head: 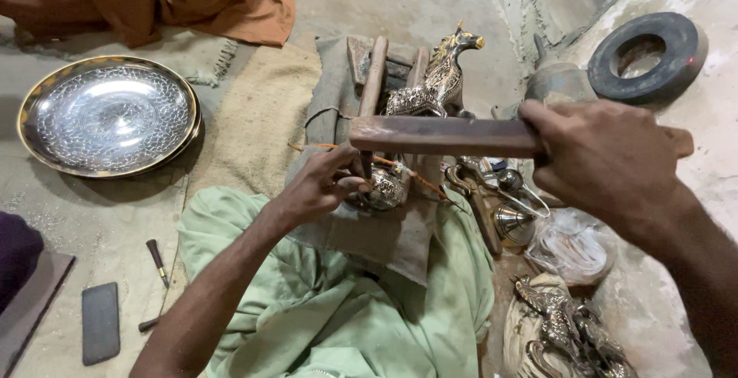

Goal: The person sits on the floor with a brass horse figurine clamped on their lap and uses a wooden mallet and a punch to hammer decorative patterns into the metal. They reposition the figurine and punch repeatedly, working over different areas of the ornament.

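We curl our right hand (607,163) tight around one end of a flat, dark wooden bar (442,136), which lies level above the work. Our left hand (323,186) pinches a thin punch (367,164) upright between thumb and fingertips, its tip on a small embossed metal piece (387,188) resting on grey cloth (384,236) over our lap. Just behind stands a shiny, chased metal horse (434,78), and a round, hammered silver tray (108,115) with a gold rim lies well to the left.

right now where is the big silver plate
In the head view the big silver plate lies on the floor at upper left, beside the tan mat and left of the left hand.
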`<move>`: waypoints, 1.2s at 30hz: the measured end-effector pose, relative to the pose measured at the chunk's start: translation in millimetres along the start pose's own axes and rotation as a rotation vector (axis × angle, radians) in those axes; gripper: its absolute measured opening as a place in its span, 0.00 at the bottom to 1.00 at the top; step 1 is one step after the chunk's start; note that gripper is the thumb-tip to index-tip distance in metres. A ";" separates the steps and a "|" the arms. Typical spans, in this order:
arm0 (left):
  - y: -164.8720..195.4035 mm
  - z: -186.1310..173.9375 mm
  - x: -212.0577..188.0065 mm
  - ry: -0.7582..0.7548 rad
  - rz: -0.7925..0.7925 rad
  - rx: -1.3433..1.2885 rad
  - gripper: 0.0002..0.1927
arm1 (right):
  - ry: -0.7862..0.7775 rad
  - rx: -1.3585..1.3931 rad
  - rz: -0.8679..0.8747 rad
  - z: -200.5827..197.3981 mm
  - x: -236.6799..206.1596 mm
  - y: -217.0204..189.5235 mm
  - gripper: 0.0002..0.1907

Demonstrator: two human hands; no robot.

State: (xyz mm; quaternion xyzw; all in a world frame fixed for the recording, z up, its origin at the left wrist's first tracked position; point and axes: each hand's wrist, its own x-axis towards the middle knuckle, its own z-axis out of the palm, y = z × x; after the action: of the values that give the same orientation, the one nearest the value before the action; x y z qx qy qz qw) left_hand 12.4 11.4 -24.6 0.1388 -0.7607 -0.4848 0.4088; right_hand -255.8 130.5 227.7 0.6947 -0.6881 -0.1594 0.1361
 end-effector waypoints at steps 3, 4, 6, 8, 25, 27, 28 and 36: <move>-5.0 4.2 -1.8 0.011 -0.014 -0.099 0.26 | 0.048 0.242 -0.022 -5.0 2.3 -3.2 0.13; -6.6 5.2 -2.3 0.010 -0.012 -0.110 0.26 | 0.062 0.394 -0.032 -6.5 4.8 -5.0 0.13; -9.5 4.7 -2.0 0.014 -0.012 -0.135 0.23 | -0.146 -0.084 0.015 -10.7 6.7 -7.2 0.11; -11.0 5.7 -3.0 0.026 -0.024 -0.171 0.19 | -0.135 -0.169 -0.013 -14.6 10.5 -9.4 0.10; -14.5 7.0 -6.7 0.078 -0.123 -0.337 0.24 | -0.069 0.124 -0.068 -29.0 23.1 -28.7 0.12; -15.1 4.7 -5.2 0.073 -0.119 -0.335 0.23 | -0.219 -0.181 -0.013 -30.5 23.5 -27.6 0.09; -14.9 4.1 -4.6 0.073 -0.127 -0.336 0.22 | -0.299 -0.334 0.012 -30.9 23.5 -26.7 0.08; -4.0 5.2 -1.8 0.098 -0.109 -0.345 0.24 | -0.176 -0.165 0.006 -40.2 26.0 -24.5 0.10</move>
State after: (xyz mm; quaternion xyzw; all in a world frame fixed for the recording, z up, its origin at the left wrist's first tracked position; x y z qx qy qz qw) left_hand 8.9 13.8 -29.9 0.1313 -0.6368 -0.6221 0.4361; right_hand -216.9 103.7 253.5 0.6625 -0.6838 -0.2756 0.1325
